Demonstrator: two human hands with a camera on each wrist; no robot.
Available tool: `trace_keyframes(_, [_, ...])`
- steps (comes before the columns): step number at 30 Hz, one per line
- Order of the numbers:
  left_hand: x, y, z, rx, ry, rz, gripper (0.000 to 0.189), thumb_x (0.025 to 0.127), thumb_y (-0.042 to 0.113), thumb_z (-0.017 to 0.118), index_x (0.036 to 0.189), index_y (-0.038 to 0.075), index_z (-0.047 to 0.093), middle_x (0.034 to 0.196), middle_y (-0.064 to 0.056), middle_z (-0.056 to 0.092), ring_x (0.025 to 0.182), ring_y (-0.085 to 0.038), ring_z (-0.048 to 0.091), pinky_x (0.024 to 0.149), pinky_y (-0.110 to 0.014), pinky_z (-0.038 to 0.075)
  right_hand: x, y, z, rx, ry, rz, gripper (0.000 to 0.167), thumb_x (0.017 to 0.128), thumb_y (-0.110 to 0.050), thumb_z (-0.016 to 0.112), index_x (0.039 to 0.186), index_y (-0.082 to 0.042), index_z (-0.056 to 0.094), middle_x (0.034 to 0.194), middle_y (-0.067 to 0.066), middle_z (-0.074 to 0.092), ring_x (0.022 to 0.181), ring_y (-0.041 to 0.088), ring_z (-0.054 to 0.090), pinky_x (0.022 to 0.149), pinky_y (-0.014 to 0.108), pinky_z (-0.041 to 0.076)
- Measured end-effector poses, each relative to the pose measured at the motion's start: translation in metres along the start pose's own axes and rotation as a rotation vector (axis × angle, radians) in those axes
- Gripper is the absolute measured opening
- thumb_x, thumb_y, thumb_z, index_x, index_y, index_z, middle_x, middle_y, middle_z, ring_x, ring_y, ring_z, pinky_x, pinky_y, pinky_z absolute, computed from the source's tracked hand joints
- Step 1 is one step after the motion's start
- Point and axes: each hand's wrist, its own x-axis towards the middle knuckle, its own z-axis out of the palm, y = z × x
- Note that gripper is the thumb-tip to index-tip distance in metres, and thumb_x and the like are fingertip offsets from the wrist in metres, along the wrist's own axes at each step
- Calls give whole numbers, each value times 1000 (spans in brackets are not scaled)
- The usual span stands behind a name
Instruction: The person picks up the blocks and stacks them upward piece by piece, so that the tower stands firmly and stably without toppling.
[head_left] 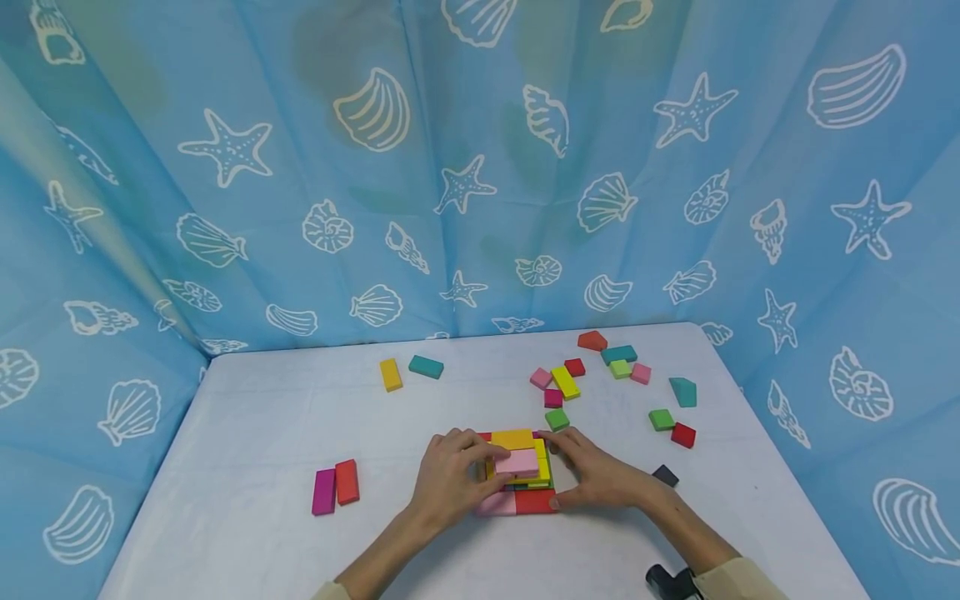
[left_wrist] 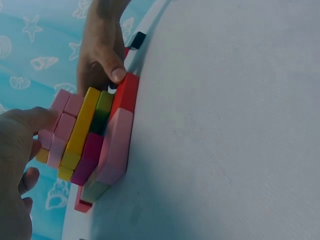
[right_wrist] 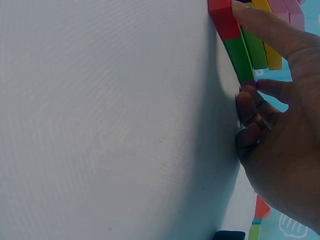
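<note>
A layered stack of coloured wooden blocks stands on the table, with red and pink blocks along its near bottom edge. My left hand pinches a pink block at the top by its left end; one finger lies against the pink blocks in the left wrist view. At the stack's right side, my right hand holds the bottom layer, its thumb at the near red block and a fingertip at the far corner. A green block shows between them. Yellow blocks lie under the top pink layer.
Loose blocks are scattered at the back right, among them a yellow block and a teal block. A purple block and red block lie left. A black object sits by the right sleeve.
</note>
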Motion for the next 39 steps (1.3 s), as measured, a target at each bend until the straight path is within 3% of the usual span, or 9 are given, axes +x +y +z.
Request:
trace_keyframes(9, [0,0,0,5,5,-3,32,80,49,83,106,31,78,89,14,63,87,-5,52,82,-32,44,-1,0,0,8,-5,-7,104,71,-43,90,156,-30,32,146,3,40,137,26,42,101,49,50])
trace_keyframes(14, [6,-10,-8,-97,22,-56,36,81,50,81,111,30,77,92,11,67,90,-8,57,84,-36,46,0,-1,-1,13,-9,-7,103,71,-41,89,156,-28,32,147,4,40,137,26,41,101,49,50])
trace_keyframes(18, [19,-38,-21,-158,75,-180,36,84,47,79,116,29,74,99,9,68,91,-13,61,83,-36,48,0,-1,-1,23,-11,-6,104,71,-41,90,156,-27,32,147,5,39,137,26,40,100,49,51])
trace_keyframes(25, [40,-114,-38,-86,166,-403,44,88,41,76,125,17,70,107,-4,68,97,-24,62,81,-41,50,-1,-2,0,23,-12,10,103,71,-42,90,156,-27,33,148,4,39,137,25,40,99,48,52])
trace_keyframes(28, [44,-137,-38,-50,182,-510,52,88,41,76,130,13,66,116,-11,64,104,-30,60,87,-46,49,-2,-3,0,28,-13,21,103,70,-42,90,155,-27,33,148,4,39,137,26,40,99,48,52])
trace_keyframes(32, [49,-153,-36,-37,187,-604,58,87,40,77,134,9,61,123,-16,59,111,-35,57,94,-50,47,-2,-4,0,31,-17,27,103,70,-41,90,156,-28,34,149,4,39,137,26,40,100,49,51])
trace_keyframes(39, [55,-162,-30,14,197,-652,54,88,34,77,133,9,60,121,-17,60,110,-36,57,96,-49,46,-1,-3,-1,16,-18,27,104,70,-43,90,156,-29,33,149,3,38,138,25,39,98,47,52])
